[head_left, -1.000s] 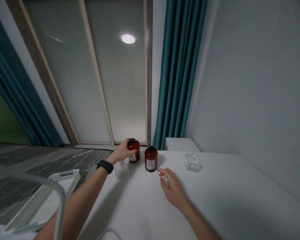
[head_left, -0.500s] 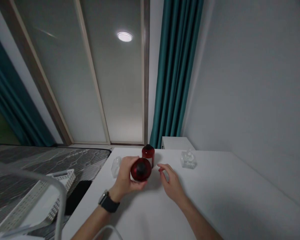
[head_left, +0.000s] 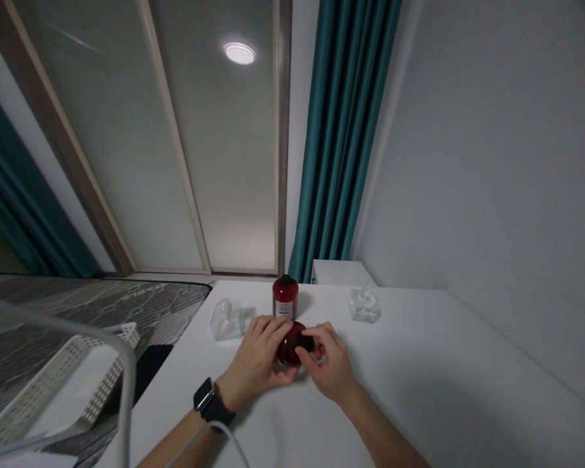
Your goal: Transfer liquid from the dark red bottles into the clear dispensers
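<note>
A dark red bottle [head_left: 287,350] lies tilted in my left hand [head_left: 258,354], which is closed around its body. Its black cap [head_left: 306,342] points to the right, and my right hand [head_left: 329,361] pinches that cap between thumb and fingers. Just behind stands a second red bottle [head_left: 285,298], upright, with a black cap and a white label. To the left of my left hand sits a clear plastic piece [head_left: 227,320]. Another clear crumpled plastic piece [head_left: 364,304] rests farther right, apart from both hands.
All this is on a white table [head_left: 409,364]. A white perforated basket [head_left: 53,390] is at the lower left, below the table's left edge. A pale cable [head_left: 219,426] crosses near my left forearm. Behind the table are a white cabinet [head_left: 341,272] and a teal curtain [head_left: 341,162].
My left hand has tipped the held bottle so its cap faces right. My right hand has closed in from beside it and taken hold of the cap.
</note>
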`<state>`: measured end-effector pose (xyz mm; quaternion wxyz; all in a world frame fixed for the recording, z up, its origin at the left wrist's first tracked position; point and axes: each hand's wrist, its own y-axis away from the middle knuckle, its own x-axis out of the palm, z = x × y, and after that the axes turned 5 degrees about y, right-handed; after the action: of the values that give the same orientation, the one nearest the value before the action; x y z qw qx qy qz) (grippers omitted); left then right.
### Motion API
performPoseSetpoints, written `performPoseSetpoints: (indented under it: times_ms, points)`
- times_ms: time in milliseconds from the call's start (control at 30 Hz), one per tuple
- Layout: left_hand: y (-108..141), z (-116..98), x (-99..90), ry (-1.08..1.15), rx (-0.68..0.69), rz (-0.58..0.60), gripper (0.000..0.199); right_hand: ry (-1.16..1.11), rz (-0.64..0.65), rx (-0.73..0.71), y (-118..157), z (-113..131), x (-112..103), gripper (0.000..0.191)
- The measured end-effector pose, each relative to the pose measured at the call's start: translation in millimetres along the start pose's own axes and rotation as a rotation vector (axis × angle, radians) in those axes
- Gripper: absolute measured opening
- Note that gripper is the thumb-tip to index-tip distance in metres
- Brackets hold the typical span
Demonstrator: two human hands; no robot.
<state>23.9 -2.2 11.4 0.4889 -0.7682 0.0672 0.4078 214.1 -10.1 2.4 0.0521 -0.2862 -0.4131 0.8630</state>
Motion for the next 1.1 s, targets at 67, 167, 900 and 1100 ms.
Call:
performPoseSetpoints:
  times_ms: [67,167,900,1100]
  points:
    - [1,-1,3.0,0.034,-0.025,0.0,0.081,-0.005,0.007,0.078,1,0,2,0.012]
    - [2,-1,8.2,0.064,-0.066,0.001,0.081,-0.044,0.051,0.157,2,0,4,0.013]
    - [1,2,11.6,0.221,-0.144,-0.014,0.076,-0.035,0.029,-0.031,-8,8,-9,0.031]
    - [0,3,9.1,0.227,-0.16,0.006,0.076,-0.101,0.015,-0.097,-8,-2,-15,0.045]
